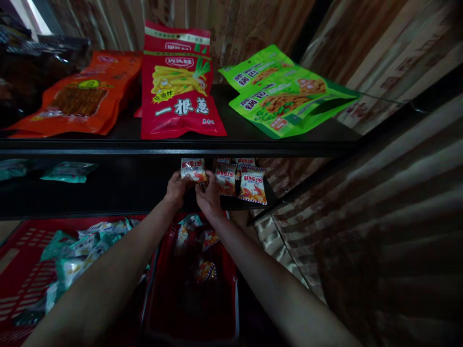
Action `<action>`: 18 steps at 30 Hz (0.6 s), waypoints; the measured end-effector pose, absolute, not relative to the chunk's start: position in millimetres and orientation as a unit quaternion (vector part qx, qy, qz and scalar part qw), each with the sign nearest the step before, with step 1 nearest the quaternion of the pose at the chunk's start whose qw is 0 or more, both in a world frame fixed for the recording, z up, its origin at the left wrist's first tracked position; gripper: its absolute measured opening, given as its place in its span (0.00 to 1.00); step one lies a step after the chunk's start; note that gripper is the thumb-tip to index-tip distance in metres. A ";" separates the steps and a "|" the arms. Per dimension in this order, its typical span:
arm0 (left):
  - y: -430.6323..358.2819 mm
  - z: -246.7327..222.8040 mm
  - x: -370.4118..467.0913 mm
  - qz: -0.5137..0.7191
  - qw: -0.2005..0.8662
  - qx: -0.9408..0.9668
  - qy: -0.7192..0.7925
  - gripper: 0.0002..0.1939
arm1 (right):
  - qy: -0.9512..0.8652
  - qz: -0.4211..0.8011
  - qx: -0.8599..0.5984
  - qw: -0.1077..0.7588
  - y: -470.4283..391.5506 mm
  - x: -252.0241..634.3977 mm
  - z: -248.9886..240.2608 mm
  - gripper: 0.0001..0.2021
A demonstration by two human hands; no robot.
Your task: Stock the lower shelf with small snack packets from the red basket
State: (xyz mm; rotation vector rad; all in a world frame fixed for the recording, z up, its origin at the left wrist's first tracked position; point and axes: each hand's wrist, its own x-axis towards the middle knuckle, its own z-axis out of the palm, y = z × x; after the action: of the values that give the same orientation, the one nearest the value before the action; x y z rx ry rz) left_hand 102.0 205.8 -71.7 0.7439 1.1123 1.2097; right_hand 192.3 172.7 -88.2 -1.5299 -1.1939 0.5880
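Baskets (21, 262), both red, sit nearest you, below the lower shelf (108, 193): the left one is heaped with teal and white packets (77, 248), the right one holds a few packets (208, 272) and lies almost beneath your hands. Past their far rims, over the front part of that shelf towards its right corner, is the snack packet (193, 168), between your left hand (174, 190) and right hand (210, 193), so neither is nearer; the fingers of both grasp its lower sides. Its printed face is turned to you and its top passes out of sight behind the upper shelf (162, 146), so the long axis seems to run up and away; whether its bottom touches the shelf, you cannot tell. Matching packets (252, 185) stand just right of your right fingers, crowding that corner, so the wider room lies leftward, up to a teal packet (69, 171). Above, the upper shelf's front edge looks like the tight limit, with red bags (181, 96) standing on it.
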 end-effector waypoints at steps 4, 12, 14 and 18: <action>217.2 -84.8 107.9 0.514 0.601 0.332 0.514 0.16 | -0.498 0.231 -0.653 0.522 175.4 190.6 -97.2 0.23; 228.4 -101.2 112.8 0.535 0.566 0.357 0.516 0.23 | -0.524 0.193 -0.671 0.487 184.1 188.3 -104.1 0.20; 229.9 -103.6 114.8 0.531 0.545 0.380 0.526 0.22 | -0.525 0.187 -0.677 0.481 186.7 188.7 -106.5 0.21; 232.1 -112.3 117.0 0.522 0.511 0.418 0.540 0.20 | -0.528 0.178 -0.683 0.472 189.3 188.8 -114.5 0.23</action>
State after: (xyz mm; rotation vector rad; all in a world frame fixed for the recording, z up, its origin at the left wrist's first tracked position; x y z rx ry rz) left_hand 117.0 232.1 -112.3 1.0064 1.2996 1.2561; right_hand 188.8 189.3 -114.5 -1.6713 -1.2935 0.4368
